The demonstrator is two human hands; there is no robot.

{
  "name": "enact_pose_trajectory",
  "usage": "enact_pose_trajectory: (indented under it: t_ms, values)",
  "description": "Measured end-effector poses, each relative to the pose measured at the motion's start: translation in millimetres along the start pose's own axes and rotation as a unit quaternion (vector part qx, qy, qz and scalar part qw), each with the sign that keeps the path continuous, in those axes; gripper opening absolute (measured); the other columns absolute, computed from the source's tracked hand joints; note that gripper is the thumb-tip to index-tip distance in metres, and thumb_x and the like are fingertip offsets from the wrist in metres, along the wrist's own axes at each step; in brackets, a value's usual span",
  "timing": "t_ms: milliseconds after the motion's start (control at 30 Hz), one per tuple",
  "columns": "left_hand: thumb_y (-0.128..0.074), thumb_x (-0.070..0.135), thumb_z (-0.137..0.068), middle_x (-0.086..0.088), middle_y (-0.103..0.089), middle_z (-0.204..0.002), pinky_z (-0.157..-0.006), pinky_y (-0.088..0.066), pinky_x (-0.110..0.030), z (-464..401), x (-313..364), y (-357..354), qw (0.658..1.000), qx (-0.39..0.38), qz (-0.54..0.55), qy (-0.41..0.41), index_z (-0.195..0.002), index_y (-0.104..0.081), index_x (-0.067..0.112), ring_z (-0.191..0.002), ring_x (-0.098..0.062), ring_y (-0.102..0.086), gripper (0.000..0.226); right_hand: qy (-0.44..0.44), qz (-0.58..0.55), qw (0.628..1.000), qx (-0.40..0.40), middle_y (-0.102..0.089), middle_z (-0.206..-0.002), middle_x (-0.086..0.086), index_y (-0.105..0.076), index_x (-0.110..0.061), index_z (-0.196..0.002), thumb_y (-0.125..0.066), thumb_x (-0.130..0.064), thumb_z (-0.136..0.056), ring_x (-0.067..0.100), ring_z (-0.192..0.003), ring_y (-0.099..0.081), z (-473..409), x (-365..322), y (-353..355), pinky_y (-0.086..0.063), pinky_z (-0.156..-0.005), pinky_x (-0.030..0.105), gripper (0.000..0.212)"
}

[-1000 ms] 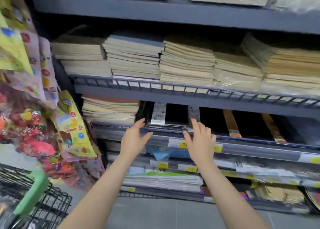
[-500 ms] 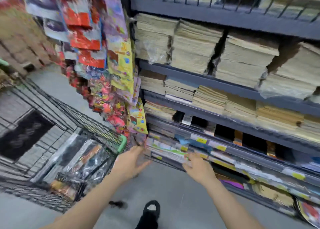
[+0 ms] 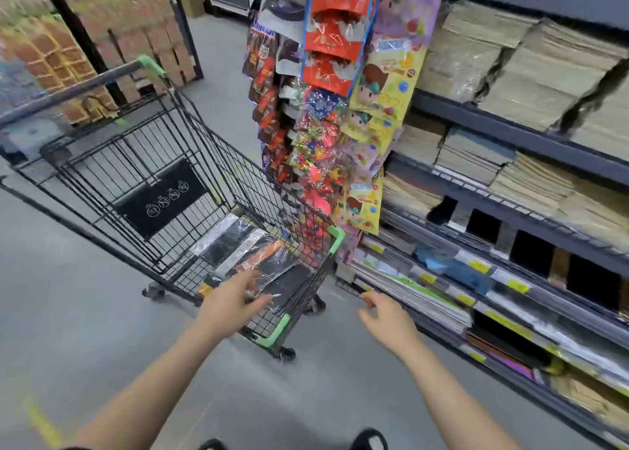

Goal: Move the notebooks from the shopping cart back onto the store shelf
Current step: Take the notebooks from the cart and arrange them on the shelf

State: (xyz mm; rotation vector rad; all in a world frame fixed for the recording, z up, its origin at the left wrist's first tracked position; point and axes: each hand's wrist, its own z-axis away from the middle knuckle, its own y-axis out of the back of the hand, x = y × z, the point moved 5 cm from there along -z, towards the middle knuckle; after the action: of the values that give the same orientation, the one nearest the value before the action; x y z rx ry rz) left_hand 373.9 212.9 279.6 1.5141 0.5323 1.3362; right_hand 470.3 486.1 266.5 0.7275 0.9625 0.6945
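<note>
We note a black wire shopping cart point(image 3: 143, 163) with green plastic corner guards, standing on smooth grey floor point(image 3: 68, 313) to the left of the store shelf point(image 3: 510, 136), a dark metal rack. Flat rectangular notebooks point(image 3: 252, 255) in glossy clear wrap, mostly black with one orange band, lie overlapping in the near right corner of the cart's basket. Our left hand point(image 3: 231, 303) is over that near corner, fingers spread and loosely extended, holding nothing; its fingertips lie just above the nearest black notebook, and we cannot tell whether they touch it. Our right hand point(image 3: 388, 320) hangs between cart and shelf, fingers open and slightly curled, empty. Paper stacks with rough tan edges fill the upper shelf levels. Crinkly packaged toys point(image 3: 323, 126) hang between cart and shelf.
</note>
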Motion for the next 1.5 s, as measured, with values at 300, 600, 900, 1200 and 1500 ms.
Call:
enact_pose_trajectory:
  t_ms: [300,600,900,1200,1500]
  values:
    - [-0.066,0.042,-0.080,0.010,-0.064,-0.096,-0.077,-0.045,-0.029,30,-180,87,0.996,0.007,0.078,0.031,-0.115,-0.054,0.028,-0.089,-0.010,-0.059,0.039,-0.023,-0.081,0.995,0.059,-0.057,-0.124,0.006,-0.054,-0.015,-0.125,-0.053,-0.021,-0.089,0.022,-0.112,-0.054,1,-158,-93,-0.040,-0.094,0.031,0.037]
    - [-0.064,0.036,-0.082,0.011,-0.061,-0.096,-0.080,-0.051,-0.032,-25,-232,105,0.990,-0.019,0.137,0.010,-0.114,-0.059,0.019,-0.087,-0.010,-0.059,0.036,-0.041,-0.071,0.996,0.036,-0.054,-0.127,0.001,-0.051,-0.020,-0.126,-0.049,-0.025,-0.090,0.016,-0.111,-0.054,-42,-219,-127,-0.043,-0.092,0.030,0.036]
    - [-0.060,0.040,-0.085,0.006,-0.062,-0.107,-0.062,-0.039,-0.018,-149,-254,113,0.991,-0.095,0.090,0.001,-0.121,-0.054,0.019,-0.055,-0.001,-0.046,0.042,-0.095,-0.137,0.986,0.007,-0.050,-0.132,0.001,-0.048,-0.019,-0.129,-0.049,-0.024,-0.092,0.016,-0.119,-0.049,-144,-233,-146,-0.038,-0.099,0.030,0.038]
    - [-0.059,0.038,-0.086,0.008,-0.058,-0.105,-0.081,-0.047,-0.027,-247,-306,69,0.978,-0.184,0.095,0.013,-0.118,-0.052,0.023,-0.087,-0.008,-0.058,0.036,-0.154,-0.169,0.973,-0.032,-0.044,-0.140,0.001,-0.043,-0.024,-0.133,-0.048,-0.033,-0.092,0.013,-0.110,-0.055,-236,-257,-188,-0.042,-0.102,0.034,0.042]
    - [-0.059,0.037,-0.086,-0.001,-0.050,-0.130,-0.096,-0.043,-0.030,-317,-361,-93,0.931,-0.363,0.031,0.007,-0.132,-0.044,0.020,-0.117,-0.021,-0.052,0.051,-0.249,-0.157,0.956,0.010,-0.029,-0.149,-0.009,-0.036,-0.033,-0.134,-0.047,-0.039,-0.091,0.015,-0.102,-0.063,-316,-226,-285,-0.053,-0.089,0.034,0.044]
